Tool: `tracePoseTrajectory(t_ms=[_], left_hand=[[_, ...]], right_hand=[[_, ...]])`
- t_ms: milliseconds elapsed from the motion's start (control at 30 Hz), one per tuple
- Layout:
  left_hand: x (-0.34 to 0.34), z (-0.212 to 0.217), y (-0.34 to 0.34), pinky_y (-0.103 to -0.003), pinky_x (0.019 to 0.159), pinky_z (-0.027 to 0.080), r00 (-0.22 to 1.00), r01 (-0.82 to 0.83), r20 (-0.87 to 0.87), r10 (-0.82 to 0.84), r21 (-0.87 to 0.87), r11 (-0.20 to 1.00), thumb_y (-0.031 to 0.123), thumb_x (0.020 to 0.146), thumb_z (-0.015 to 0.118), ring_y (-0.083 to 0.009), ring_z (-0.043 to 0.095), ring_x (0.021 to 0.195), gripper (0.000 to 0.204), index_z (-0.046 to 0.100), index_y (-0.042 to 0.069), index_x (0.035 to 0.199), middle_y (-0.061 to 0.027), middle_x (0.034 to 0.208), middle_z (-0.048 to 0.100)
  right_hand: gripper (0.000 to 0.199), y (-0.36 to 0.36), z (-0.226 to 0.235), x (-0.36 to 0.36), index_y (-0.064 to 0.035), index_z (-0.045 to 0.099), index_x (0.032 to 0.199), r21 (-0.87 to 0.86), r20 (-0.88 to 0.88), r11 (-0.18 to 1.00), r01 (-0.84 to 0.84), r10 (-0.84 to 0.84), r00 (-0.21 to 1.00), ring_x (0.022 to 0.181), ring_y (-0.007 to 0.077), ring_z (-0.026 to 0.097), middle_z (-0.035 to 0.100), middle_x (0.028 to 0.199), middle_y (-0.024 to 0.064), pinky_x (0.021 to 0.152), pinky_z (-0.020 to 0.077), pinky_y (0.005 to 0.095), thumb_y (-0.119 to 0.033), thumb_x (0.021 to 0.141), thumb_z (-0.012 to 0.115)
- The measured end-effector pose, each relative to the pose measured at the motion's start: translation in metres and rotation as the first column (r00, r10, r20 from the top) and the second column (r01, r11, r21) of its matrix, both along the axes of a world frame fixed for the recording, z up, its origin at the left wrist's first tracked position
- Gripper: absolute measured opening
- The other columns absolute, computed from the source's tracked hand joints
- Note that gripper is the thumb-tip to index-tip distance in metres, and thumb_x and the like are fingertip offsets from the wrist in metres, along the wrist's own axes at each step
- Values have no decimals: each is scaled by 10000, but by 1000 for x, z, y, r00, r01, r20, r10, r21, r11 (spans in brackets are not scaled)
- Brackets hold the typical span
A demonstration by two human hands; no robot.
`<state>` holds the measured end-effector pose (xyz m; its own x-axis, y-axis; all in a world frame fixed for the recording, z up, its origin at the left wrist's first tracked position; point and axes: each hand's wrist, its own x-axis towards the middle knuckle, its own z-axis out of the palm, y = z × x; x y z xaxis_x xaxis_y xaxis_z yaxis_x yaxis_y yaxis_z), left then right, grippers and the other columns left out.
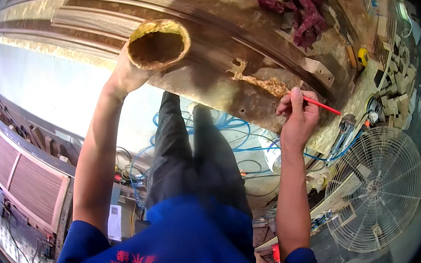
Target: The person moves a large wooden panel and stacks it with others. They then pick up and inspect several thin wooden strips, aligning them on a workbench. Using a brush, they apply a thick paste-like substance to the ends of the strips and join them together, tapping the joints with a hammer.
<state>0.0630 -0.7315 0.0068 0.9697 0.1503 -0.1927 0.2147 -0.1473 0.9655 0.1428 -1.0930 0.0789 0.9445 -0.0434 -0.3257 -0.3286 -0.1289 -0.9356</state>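
Note:
My left hand [125, 75] is wrapped round the side of an open pot [168, 25], tilted so that its dark inside shows. Yellow-brown dried residue, like glue, crusts its rim. In my right hand [299, 113] is a thin brush-like stick with a red handle [323, 104], pinched between thumb and fingers. Lumpy brown residue [271, 86] coats its length to the left of my fingers. At its far end is a small flat piece with a hole [237, 66]; whether the two are joined I cannot tell. Both hands are over the workbench's near edge.
Long dark wood strips [93, 20] lie across the workbench [245, 101]. A maroon cloth [308, 17], a drilled wooden block [319, 71] and a yellow tape measure [362, 56] are further back. Blue hoses [245, 130] coil below. A wire fan guard [374, 188] stands at right.

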Motion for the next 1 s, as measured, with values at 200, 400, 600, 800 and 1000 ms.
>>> tracePoseTrajectory(t_ms=[200,400,600,800,1000], left_hand=[[0,0,3,-358,1037,519,996,11,-92,-18,-70,998,-21,796,824,-204,628,1204,647,556,2,1384,-107,1339,650],[9,2,0,-385,1145,429,984,102,159,-78,-149,983,22,846,812,-256,523,1375,607,540,14,1389,-153,1492,548],[5,31,-37,-379,1063,509,995,-68,-85,48,-244,967,3,755,863,-238,602,1263,706,534,14,1379,-137,1385,599],[45,107,-130,-409,1057,502,957,285,1,-291,206,936,184,663,952,-340,621,1261,748,589,71,1307,-166,1322,650],[113,157,-206,-391,1025,517,851,519,8,-525,141,843,204,704,949,-301,655,1203,724,585,75,1316,-152,1274,671]], right_hand=[[214,2,-6,9,-51,550,927,60,5,994,92,-93,996,575,114,559,618,740,61,541,462,263,-208,1036,646],[201,-1,11,-3,-50,544,932,44,18,989,140,-141,990,583,106,536,600,738,45,545,441,251,-192,1040,638],[98,-17,124,-35,-24,556,995,59,136,985,163,-170,976,624,98,531,564,762,47,542,428,235,-98,1039,604],[105,-12,193,-40,-27,626,1025,-219,428,972,-86,175,887,601,156,601,649,740,68,539,472,272,-48,960,706],[163,-56,198,-17,-27,672,1055,-421,576,907,16,254,776,655,252,675,688,797,123,566,517,329,6,907,731]])
